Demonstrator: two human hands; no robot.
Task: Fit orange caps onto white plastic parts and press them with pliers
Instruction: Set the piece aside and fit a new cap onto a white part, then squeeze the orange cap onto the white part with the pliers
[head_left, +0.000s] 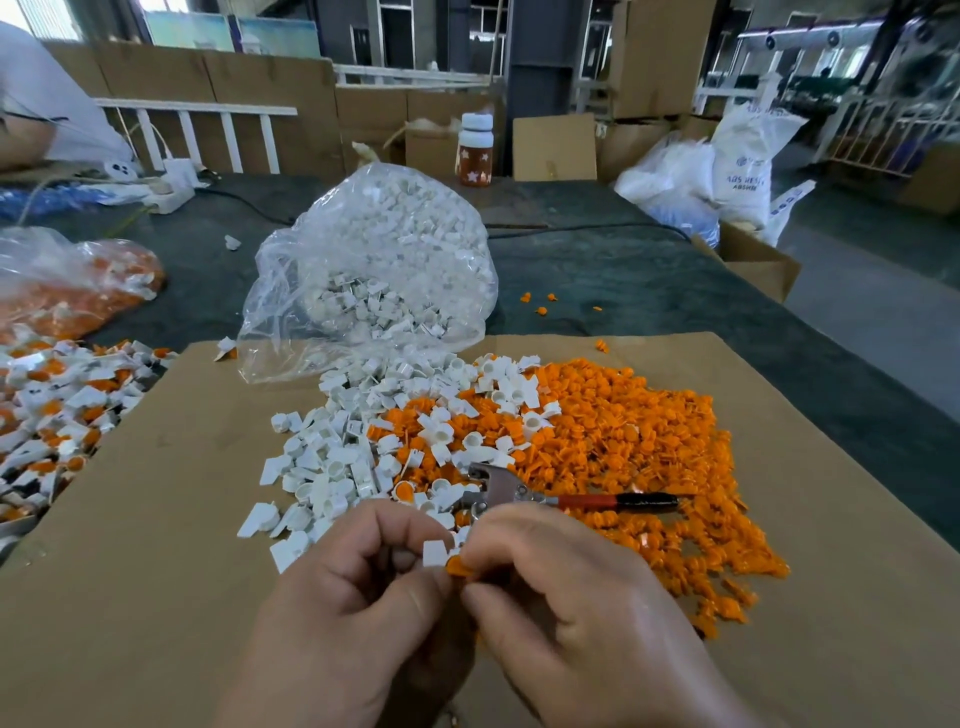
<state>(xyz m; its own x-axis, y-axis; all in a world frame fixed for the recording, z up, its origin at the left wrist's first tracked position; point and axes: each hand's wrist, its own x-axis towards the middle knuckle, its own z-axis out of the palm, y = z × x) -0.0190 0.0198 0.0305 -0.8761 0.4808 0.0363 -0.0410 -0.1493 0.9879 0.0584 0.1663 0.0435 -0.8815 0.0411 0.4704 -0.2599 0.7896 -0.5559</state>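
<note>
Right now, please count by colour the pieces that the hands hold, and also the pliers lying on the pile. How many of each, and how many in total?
white part, held by the left hand: 1
orange cap, pinched by the right hand: 1
pliers, lying on the pile: 1
Total: 3

The left hand (353, 582) pinches a white part (435, 553) at its fingertips, and the right hand (561, 587) pinches an orange cap (460, 566) against it. Just beyond the fingers lie the pliers (519, 493), jaws toward the loose white parts (322, 467) and red handle over the heap of orange caps (649, 441). Farther beyond the fingers sits a clear bag (374, 249).
</note>
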